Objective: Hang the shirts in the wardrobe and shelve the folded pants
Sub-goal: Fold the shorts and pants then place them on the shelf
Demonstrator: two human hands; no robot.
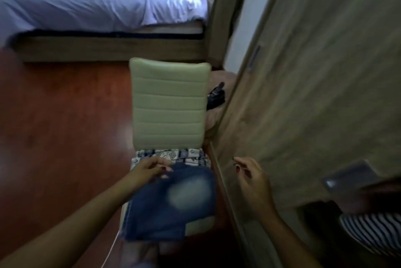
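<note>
Seen from the head camera, the folded denim pants (173, 202) lie on the seat of the cream chair (169, 102), atop a patterned cloth (173, 156). The left hand (149, 170) rests on their far edge, fingers loosely spread and not clamped. The right hand (249, 176) hovers by the wardrobe door (314, 94), its fingers slackly curled on nothing. To lift the pants cleanly, I'd slide both palms under the fold, so the stack stays square for the shelf.

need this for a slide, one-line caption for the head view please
Left hand touches folded blue jeans on a cream chair; right hand hovers empty beside the wardrobe door.
</note>
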